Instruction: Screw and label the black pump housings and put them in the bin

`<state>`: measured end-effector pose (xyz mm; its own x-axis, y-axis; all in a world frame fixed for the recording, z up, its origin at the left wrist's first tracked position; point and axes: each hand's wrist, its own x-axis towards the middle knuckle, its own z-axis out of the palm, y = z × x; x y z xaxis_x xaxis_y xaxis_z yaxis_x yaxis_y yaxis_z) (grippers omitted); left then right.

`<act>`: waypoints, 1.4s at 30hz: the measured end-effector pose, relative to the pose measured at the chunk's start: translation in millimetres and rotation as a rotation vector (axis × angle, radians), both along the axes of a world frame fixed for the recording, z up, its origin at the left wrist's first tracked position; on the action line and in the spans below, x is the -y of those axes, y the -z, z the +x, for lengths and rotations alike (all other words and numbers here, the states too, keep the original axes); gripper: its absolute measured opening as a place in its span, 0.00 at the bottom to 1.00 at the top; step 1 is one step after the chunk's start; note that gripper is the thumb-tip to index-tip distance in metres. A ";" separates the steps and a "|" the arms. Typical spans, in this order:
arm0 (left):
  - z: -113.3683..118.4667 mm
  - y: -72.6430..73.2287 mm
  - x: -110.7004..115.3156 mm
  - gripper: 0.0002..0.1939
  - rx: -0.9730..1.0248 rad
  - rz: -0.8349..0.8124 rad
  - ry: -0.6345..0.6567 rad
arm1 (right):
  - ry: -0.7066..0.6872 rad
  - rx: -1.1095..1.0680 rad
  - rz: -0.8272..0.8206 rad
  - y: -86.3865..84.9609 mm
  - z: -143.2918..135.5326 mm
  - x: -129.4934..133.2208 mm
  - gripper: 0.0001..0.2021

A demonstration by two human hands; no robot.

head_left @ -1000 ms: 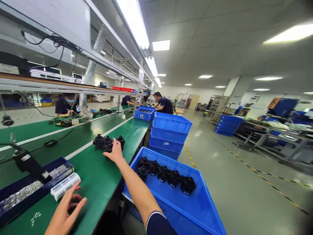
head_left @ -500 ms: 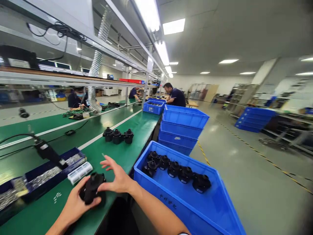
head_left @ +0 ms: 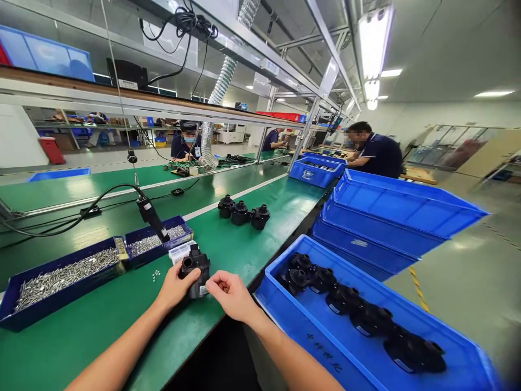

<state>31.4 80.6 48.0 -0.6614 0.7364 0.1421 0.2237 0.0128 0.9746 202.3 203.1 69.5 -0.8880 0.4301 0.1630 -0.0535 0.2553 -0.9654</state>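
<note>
In the head view my left hand (head_left: 179, 285) grips a black pump (head_left: 198, 267), which has a round port facing up, just above the bench's near edge. A small white label (head_left: 204, 290) shows on the pump's lower side. My right hand (head_left: 231, 293) is closed in a pinch, its thumb and fingertips at the label's edge against the pump. Behind the pump lies a white label roll or sheet (head_left: 182, 252), partly hidden. Several small white bits (head_left: 156, 275) lie left of my left hand.
Dark blue trays (head_left: 61, 277) of screws stand left, with a hanging electric screwdriver (head_left: 152, 217) above. Three black pumps (head_left: 240, 213) stand farther along the green bench. At right a blue crate (head_left: 325, 347) holds several pumps, near stacked blue crates (head_left: 366, 239). Co-workers (head_left: 378, 152) sit beyond.
The view has swung left. My right hand, spread with a small pale piece at its fingertip before, is now curled against the pump's side. The pump has been turned in my left hand.
</note>
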 end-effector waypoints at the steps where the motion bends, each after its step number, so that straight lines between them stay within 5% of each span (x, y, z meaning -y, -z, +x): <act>1: -0.1 0.6 -0.2 0.30 0.001 0.001 0.002 | 0.010 0.002 0.025 0.1 -1.5 1.8 0.15; 12: 0.9 0.2 0.4 0.29 0.016 0.008 0.023 | 0.097 -0.042 0.343 -5.0 -0.1 13.0 0.12; 23: -1.3 2.7 0.5 0.29 0.004 0.009 0.023 | 0.180 -0.085 0.606 9.5 2.3 7.3 0.12; 27: -0.3 2.3 0.3 0.29 -0.012 0.005 0.023 | 0.306 0.050 0.480 16.3 -2.5 -5.2 0.37; 32: 10.6 -2.5 3.5 0.32 -0.105 0.026 0.025 | 0.182 0.200 0.468 5.5 -6.2 5.5 0.61; 36: 17.2 2.4 5.6 0.37 -0.461 0.017 -0.105 | 0.065 0.224 0.522 -20.3 12.8 3.3 0.79; 39: 19.6 11.0 2.6 0.36 -0.625 0.010 -0.116 | 0.185 0.217 0.541 -39.9 21.8 -6.0 0.70; 42: 25.7 17.2 -0.2 0.35 -0.704 0.069 0.000 | 0.390 0.236 0.635 -51.6 11.4 -19.1 0.29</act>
